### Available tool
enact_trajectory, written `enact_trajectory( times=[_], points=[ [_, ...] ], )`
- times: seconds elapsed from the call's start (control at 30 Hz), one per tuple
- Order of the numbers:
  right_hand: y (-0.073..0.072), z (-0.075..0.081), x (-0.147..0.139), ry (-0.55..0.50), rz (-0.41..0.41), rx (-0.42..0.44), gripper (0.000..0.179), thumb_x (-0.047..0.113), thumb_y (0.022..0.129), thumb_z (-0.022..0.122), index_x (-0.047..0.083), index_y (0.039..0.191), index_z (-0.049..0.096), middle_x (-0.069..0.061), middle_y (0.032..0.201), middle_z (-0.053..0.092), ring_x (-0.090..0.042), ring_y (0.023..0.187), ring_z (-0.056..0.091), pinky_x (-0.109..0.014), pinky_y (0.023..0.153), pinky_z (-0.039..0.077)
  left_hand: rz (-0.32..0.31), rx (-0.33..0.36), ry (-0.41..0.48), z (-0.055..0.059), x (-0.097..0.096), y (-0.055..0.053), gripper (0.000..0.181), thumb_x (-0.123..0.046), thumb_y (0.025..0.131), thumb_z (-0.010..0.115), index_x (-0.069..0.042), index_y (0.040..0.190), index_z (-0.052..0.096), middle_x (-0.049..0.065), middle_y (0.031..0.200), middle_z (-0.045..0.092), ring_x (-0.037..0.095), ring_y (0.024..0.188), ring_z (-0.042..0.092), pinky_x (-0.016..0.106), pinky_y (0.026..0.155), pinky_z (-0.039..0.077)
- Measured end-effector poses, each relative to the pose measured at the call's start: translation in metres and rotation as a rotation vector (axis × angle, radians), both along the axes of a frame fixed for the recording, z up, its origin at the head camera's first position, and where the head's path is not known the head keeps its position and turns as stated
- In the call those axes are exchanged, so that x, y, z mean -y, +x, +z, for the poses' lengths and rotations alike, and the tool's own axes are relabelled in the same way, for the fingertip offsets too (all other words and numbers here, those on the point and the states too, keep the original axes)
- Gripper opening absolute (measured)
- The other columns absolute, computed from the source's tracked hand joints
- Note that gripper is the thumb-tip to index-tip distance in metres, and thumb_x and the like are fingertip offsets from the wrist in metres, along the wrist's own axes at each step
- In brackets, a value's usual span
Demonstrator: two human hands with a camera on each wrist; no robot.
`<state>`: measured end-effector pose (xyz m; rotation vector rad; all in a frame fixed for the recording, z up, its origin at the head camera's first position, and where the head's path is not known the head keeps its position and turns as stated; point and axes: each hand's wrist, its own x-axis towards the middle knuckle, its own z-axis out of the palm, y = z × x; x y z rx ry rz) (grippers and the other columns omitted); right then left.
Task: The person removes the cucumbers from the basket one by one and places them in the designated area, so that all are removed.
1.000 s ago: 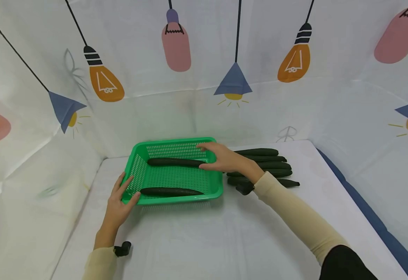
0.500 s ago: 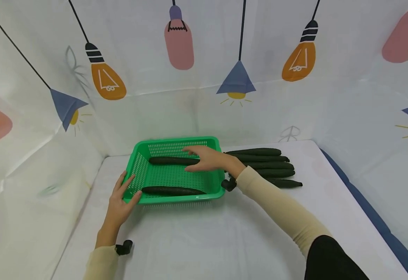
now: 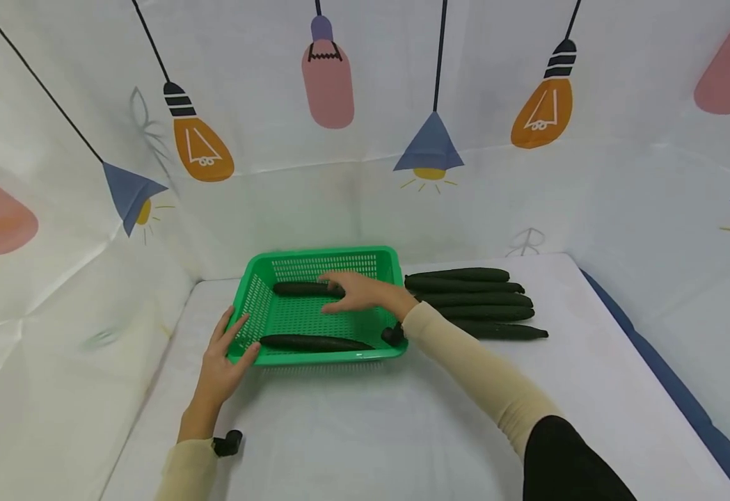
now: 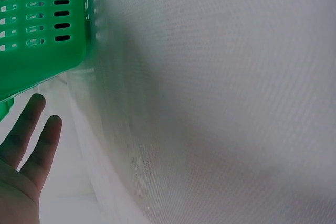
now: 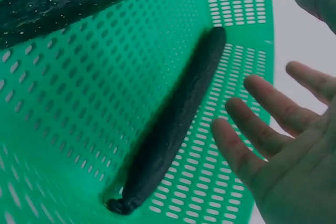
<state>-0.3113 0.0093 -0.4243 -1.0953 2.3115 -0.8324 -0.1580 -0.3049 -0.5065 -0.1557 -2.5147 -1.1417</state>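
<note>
A green plastic basket with slotted walls holds two dark green cucumbers. The back cucumber lies partly behind my right hand in the head view; the front cucumber lies along the near wall. Over the basket, the right hand hovers with spread fingers and nothing in them. The right wrist view shows a whole cucumber beside its straight fingers, apart from them. My left hand is at the basket's near left corner, fingers spread along the rim; whether it bears on the rim is unclear.
To the right of the basket, several cucumbers lie side by side on the white tabletop. A white curtain printed with lamps stands behind and at both sides. Small black wrist cameras sit on both wrists.
My right hand has moved left, from the basket's right side to further over its inside, with fingers still spread. The left hand and the cucumbers keep their places; the head view has shifted slightly.
</note>
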Motion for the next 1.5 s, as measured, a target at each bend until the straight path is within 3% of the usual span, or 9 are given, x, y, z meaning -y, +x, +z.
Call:
enact_trajectory(
  times=[0.3, 0.6, 0.87, 1.13, 1.33, 1.5],
  points=[
    [0.000, -0.020, 0.013, 0.029, 0.013, 0.051, 0.073, 0.043, 0.098, 0.068, 0.018, 0.159, 0.038, -0.020, 0.154, 0.049, -0.035, 0.143, 0.048, -0.051, 0.111, 0.046, -0.001, -0.009, 0.008, -0.002, 0.000, 0.000, 0.063, -0.016, 0.092, 0.076, -0.012, 0.150, 0.054, 0.013, 0.169, 0.027, 0.042, 0.155, 0.025, 0.073, 0.115, 0.028],
    [-0.005, -0.043, 0.021, 0.094, 0.037, 0.054, 0.075, 0.047, 0.096, 0.070, 0.014, 0.157, 0.042, -0.013, 0.144, 0.060, -0.028, 0.133, 0.057, -0.045, 0.105, 0.051, -0.007, -0.016, 0.013, -0.003, -0.001, -0.001, 0.062, -0.015, 0.092, 0.076, -0.011, 0.150, 0.055, 0.013, 0.169, 0.027, 0.041, 0.155, 0.025, 0.074, 0.114, 0.028],
    [-0.002, -0.043, 0.028, 0.111, 0.075, 0.162, 0.082, 0.052, 0.092, 0.074, 0.015, 0.157, 0.042, -0.010, 0.139, 0.063, -0.021, 0.126, 0.060, -0.038, 0.102, 0.052, -0.007, -0.028, 0.009, -0.001, -0.002, 0.000, 0.061, -0.014, 0.091, 0.076, -0.011, 0.149, 0.056, 0.015, 0.168, 0.029, 0.042, 0.154, 0.026, 0.072, 0.114, 0.029],
    [0.002, -0.041, 0.031, 0.129, 0.107, 0.359, 0.072, 0.041, 0.094, 0.075, 0.012, 0.154, 0.046, -0.005, 0.127, 0.068, -0.016, 0.100, 0.068, -0.037, 0.080, 0.062, -0.010, -0.032, 0.013, -0.002, 0.000, 0.000, 0.061, -0.013, 0.091, 0.076, -0.011, 0.149, 0.056, 0.015, 0.168, 0.029, 0.042, 0.154, 0.026, 0.071, 0.115, 0.028],
    [0.004, -0.045, 0.029, 0.192, 0.148, 0.315, 0.054, 0.024, 0.095, 0.075, 0.012, 0.145, 0.056, -0.003, 0.118, 0.064, -0.011, 0.100, 0.060, -0.028, 0.082, 0.055, -0.013, -0.022, 0.002, -0.002, 0.000, -0.001, 0.062, -0.014, 0.091, 0.076, -0.011, 0.149, 0.055, 0.013, 0.169, 0.028, 0.042, 0.155, 0.024, 0.074, 0.113, 0.029],
    [0.005, -0.047, 0.029, 0.209, 0.161, 0.288, 0.048, 0.020, 0.095, 0.076, 0.014, 0.140, 0.059, -0.005, 0.113, 0.062, -0.013, 0.093, 0.057, -0.027, 0.077, 0.053, -0.011, -0.015, -0.002, -0.001, 0.000, -0.001, 0.063, -0.015, 0.091, 0.076, -0.011, 0.150, 0.055, 0.013, 0.169, 0.028, 0.041, 0.155, 0.024, 0.074, 0.112, 0.030]
  ],
)
